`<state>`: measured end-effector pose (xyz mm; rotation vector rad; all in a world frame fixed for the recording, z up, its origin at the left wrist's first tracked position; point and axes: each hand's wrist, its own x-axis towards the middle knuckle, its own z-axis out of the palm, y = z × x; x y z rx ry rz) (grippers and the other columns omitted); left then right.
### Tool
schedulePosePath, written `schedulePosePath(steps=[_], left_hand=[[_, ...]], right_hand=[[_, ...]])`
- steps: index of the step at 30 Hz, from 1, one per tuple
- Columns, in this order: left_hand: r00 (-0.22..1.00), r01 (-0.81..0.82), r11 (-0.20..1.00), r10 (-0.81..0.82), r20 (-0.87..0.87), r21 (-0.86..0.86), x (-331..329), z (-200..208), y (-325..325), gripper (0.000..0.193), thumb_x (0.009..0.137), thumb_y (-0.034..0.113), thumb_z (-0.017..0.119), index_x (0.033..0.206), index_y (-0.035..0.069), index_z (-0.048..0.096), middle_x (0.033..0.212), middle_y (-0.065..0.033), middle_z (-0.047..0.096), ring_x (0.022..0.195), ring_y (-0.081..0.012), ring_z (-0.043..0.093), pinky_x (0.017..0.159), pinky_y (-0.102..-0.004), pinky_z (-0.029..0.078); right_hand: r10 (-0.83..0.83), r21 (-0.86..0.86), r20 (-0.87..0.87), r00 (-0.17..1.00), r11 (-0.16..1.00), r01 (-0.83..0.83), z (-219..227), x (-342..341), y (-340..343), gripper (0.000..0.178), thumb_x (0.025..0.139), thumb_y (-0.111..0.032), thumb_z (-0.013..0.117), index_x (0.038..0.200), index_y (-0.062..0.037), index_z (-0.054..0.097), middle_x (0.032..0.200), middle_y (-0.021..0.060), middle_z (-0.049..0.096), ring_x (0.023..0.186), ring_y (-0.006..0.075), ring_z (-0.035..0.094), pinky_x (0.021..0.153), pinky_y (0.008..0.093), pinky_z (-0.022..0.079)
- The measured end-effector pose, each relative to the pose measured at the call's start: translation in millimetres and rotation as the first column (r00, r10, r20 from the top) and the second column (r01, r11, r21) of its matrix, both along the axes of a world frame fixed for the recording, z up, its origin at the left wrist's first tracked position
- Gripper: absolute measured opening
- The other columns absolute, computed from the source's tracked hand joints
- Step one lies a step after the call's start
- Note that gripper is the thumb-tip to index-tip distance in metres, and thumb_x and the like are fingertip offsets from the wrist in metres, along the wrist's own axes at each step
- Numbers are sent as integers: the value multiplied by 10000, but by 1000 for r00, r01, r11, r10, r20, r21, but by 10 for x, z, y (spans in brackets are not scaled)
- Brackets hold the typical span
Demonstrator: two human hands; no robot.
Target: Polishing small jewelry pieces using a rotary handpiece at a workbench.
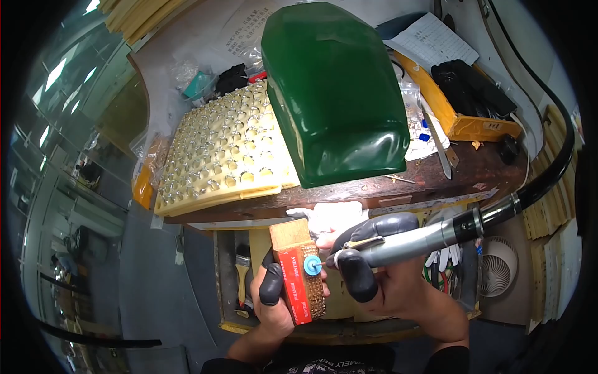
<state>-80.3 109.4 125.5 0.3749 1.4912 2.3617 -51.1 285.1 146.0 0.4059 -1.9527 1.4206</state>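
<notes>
My left hand (274, 315), with black finger covers, grips a wooden block (290, 233) partly wrapped in red tape (293, 280). Rows of small gold-coloured beads or studs (317, 302) line the side of the block facing right. In my right hand (398, 290), also with black finger covers, is a grey metal rotary tool handpiece (411, 244), pointing left. On its thin shaft sits a small blue disc (313, 265), at the upper part of the studded side. Whether the disc touches the studs, I cannot tell.
A large green glossy block (339, 87) stands on the brown bench (430, 184), beside a cream tray of small clear or metallic pieces (224, 143). An orange box (483, 128) sits far right. Below, an open drawer (240, 326) holds a brush (242, 277). A black cable (557, 165) runs from the tool.
</notes>
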Motion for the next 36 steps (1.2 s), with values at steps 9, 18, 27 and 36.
schedulePosePath(steps=[9, 18, 27, 36], left_hand=[[1000, -4, 1000, 4, -1, 0, 5, 6, -6, 647, 947, 452, 462, 1330, -66, 401, 1057, -219, 602, 878, -264, 650, 716, -390, 585], [1000, -7, 1000, 7, 13, -4, 1, 4, -14, 639, 956, 456, 434, 1334, -57, 399, 1085, -217, 600, 889, -267, 649, 721, -392, 585], [1000, 0, 1000, 1, 18, -2, 6, -12, -26, 648, 952, 459, 448, 1339, -59, 396, 1104, -216, 592, 900, -269, 646, 716, -390, 586], [1000, 15, 1000, -14, 10, -11, -1, 12, -33, 660, 945, 462, 467, 1338, -65, 402, 1103, -215, 595, 893, -266, 646, 712, -387, 583]], right_hand=[[7, -25, -2, 1000, 1000, -7, -24, 28, -19, 86, 878, -46, 607, 847, 30, 637, 808, 118, 679, 711, 185, 660, 654, 308, 531], [11, -18, 11, 1000, 1000, -11, -9, 24, -6, 108, 904, -64, 585, 859, 27, 621, 815, 119, 676, 736, 185, 667, 672, 310, 536], [-4, -39, 21, 1000, 999, 5, 11, 26, -10, 110, 900, -58, 588, 842, 28, 625, 831, 127, 684, 740, 193, 672, 675, 313, 538], [-3, -12, 30, 1000, 1000, 3, 22, 27, -13, 101, 893, -49, 585, 835, 22, 627, 829, 130, 686, 749, 198, 678, 681, 318, 543]])
